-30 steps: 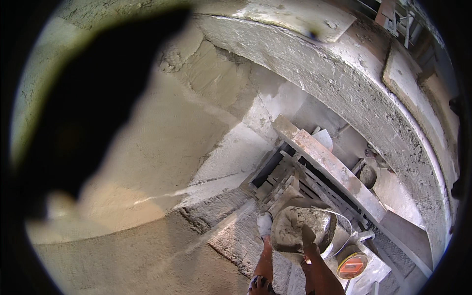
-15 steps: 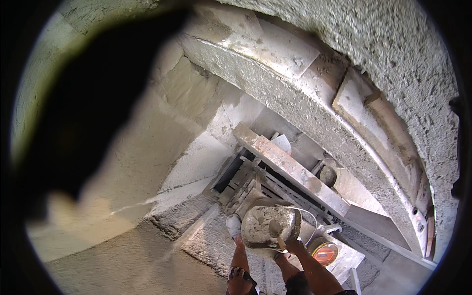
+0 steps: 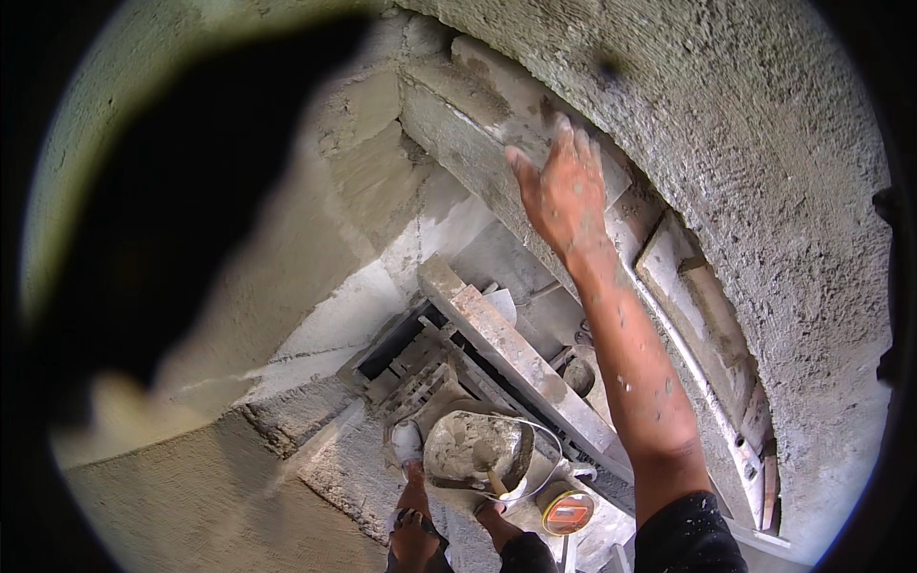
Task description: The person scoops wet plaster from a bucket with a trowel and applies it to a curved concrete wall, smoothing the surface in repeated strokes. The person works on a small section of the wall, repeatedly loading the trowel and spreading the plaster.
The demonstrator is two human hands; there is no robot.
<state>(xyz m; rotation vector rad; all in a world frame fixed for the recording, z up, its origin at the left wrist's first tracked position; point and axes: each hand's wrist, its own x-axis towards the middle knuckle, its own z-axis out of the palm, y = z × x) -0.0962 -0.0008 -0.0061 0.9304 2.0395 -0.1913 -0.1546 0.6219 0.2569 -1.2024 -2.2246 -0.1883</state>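
Observation:
My right hand (image 3: 564, 191) is raised with fingers outstretched, over or against the curved concrete ledge (image 3: 449, 115); contact is unclear. Low in view, my left hand (image 3: 413, 535) lies on my left knee, fingers apart and partly in shadow. Below, between my feet and a beam, sits a bucket (image 3: 457, 435) of grey mortar, with a trowel (image 3: 495, 482) standing in it, its light handle toward me. A white shoe (image 3: 406, 441) is at the bucket's left.
A smaller round tub (image 3: 567, 512) with an orange label stands right of the bucket. A speckled beam (image 3: 506, 334) crosses above a dark gap, with a dark bucket (image 3: 579, 377) beyond. Rough curved concrete (image 3: 764, 191) overhangs at right; a dark out-of-focus shape blocks the upper left.
My right hand has let go of the trowel in the bucket and risen up to the curved ledge, opening. The view has shifted, bringing more of the upper rough concrete into sight.

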